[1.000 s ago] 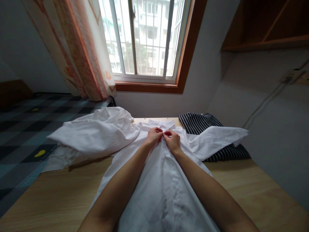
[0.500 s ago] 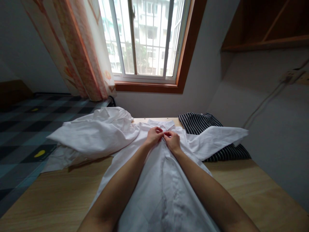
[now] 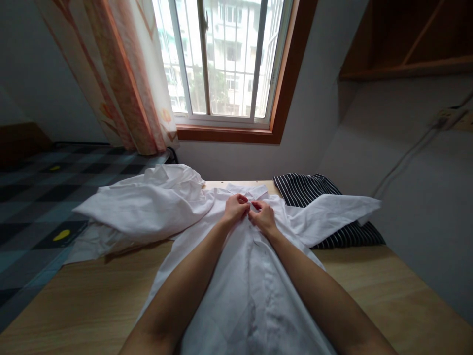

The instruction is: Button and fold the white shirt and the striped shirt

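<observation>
A white shirt (image 3: 229, 281) lies front up, its collar (image 3: 247, 189) at the far side and its lower part toward me. Just below the collar, my left hand (image 3: 236, 207) pinches the front edge of the shirt. Close against it, my right hand (image 3: 263, 216) also has its fingers closed on the front opening. The fingertips of both hands nearly meet; any button between them is too small to make out. One sleeve (image 3: 332, 212) stretches out to the right.
More white cloth (image 3: 148, 212) is heaped at the left on the wooden table (image 3: 88, 296). Black-and-white striped fabric (image 3: 306, 187) lies under the right sleeve. A checked bed (image 3: 33, 197) adjoins the left side, and a window (image 3: 229, 64) is ahead.
My right hand's fingers have shifted slightly at the front opening, the thumb a little lower. My left hand and the shirt stay almost the same.
</observation>
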Available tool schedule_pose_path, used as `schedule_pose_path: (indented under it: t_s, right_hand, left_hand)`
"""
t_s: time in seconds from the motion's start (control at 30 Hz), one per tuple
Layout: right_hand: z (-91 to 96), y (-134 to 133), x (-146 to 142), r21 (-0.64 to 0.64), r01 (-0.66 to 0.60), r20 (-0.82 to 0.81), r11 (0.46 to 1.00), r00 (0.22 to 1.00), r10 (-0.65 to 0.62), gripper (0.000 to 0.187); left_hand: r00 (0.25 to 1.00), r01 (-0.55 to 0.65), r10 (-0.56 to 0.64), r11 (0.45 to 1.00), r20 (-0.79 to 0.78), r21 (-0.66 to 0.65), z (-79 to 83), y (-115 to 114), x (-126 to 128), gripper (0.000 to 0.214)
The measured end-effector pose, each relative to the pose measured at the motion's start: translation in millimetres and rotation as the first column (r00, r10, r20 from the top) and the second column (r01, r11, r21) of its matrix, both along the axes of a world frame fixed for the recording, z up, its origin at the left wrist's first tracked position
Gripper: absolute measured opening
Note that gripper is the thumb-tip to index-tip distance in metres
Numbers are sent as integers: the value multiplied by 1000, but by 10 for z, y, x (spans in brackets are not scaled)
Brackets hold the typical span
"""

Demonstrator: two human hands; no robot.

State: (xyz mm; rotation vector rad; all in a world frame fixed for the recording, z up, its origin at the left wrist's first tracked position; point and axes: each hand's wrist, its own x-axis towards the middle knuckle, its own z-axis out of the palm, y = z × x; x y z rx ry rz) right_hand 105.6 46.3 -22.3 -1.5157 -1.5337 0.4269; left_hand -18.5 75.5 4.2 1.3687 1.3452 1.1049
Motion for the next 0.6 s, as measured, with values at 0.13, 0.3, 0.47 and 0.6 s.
schedule_pose_path:
  t_s: [0.13,0.3,0.47,0.6]
  right_hand:
    - [10,-12,-3,20,-20,15,1000,1000,19,36]
    - [49,-38,14,0,16,-12,1000,1000,-16,34]
    - [47,-8,50,-6,-19,-125,1000,992,19,22]
    - [5,38,66,-14,-30,-207,999,978,27,21]
  left_hand:
    - [1000,-9,9,1000,-9,10,1,-6,1,20]
    - [1000,-2,2,1000,-13,9,-10,-22,9,20]
    - [1000,9,-9,1000,-19,7,-22,-33,20,18]
    - [999,16,-15,1000,-44,15,-33,-34,24,14]
